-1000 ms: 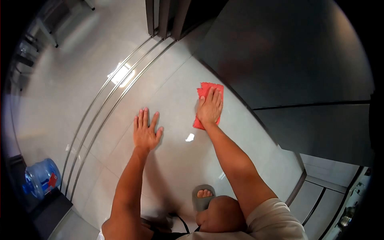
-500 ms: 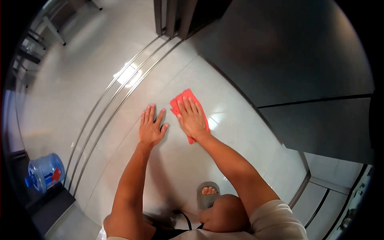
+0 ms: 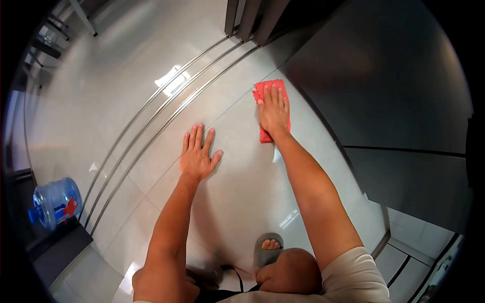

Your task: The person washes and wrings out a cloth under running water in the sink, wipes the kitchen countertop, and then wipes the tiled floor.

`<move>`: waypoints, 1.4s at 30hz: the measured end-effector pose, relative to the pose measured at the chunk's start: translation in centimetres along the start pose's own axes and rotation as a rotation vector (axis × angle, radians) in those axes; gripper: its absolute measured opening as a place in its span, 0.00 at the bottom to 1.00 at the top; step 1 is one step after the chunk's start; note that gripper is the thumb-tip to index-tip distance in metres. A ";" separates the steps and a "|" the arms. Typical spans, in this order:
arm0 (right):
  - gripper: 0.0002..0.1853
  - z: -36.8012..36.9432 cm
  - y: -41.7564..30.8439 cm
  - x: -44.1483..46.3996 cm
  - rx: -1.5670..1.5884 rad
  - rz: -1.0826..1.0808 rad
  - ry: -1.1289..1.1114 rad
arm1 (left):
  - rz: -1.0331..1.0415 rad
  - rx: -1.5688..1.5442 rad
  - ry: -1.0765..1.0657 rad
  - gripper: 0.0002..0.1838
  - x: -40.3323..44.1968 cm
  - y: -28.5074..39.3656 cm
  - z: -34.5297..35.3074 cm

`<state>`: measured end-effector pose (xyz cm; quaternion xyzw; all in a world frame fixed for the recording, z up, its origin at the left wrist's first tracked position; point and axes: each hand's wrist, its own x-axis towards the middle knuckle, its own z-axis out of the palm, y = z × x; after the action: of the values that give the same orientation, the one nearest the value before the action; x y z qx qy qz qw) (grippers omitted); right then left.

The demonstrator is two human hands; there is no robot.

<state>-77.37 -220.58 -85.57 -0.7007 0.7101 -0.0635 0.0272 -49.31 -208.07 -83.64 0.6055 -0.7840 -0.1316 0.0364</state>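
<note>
My right hand [image 3: 273, 112] presses flat, fingers stretched out, on top of a folded red cloth [image 3: 265, 135]. The cloth lies on the shiny pale tiled floor [image 3: 242, 187], near the base of the dark cabinet front. To its left, my left hand [image 3: 198, 155] rests palm down on the bare tiles with its fingers spread. Nothing is in that hand. Both arms reach forward from my body, and one foot in a grey-green slipper [image 3: 262, 257] shows below.
Three curved metal rails [image 3: 166, 104] run along the floor to dark door panels [image 3: 257, 22] at the top. Dark cabinet fronts [image 3: 394, 96] border the right side. A blue water jug [image 3: 58, 199] lies at the left. Furniture legs [image 3: 83, 16] stand at the upper left.
My right hand has slid the red cloth forward and to the right, closer to the cabinet base. My left hand stays flat on the floor; the view has shifted slightly.
</note>
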 end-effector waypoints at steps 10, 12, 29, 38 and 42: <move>0.31 -0.8 -7.9 -10.5 0.135 -0.352 -0.019 | 0.017 -0.120 0.089 0.44 0.0 -0.5 0.3; 0.31 -1.2 -7.1 -10.6 0.187 -0.391 -0.022 | 0.001 -0.153 0.153 0.44 0.1 -0.8 1.1; 0.20 -0.8 -9.2 -6.7 0.293 -0.381 0.113 | -0.054 -0.056 0.186 0.43 0.4 -0.4 0.9; 0.17 -1.9 -5.2 -0.1 0.320 -0.333 0.164 | -0.045 -0.088 0.216 0.43 0.7 -0.3 0.7; 0.17 -1.2 -6.5 -1.9 0.299 -0.339 0.186 | -0.057 -0.080 0.226 0.42 0.5 -0.3 0.7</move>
<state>-71.04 -218.67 -83.67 -0.7893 0.5643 -0.2357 0.0541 -49.31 -208.48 -84.47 0.6365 -0.7516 -0.0945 0.1451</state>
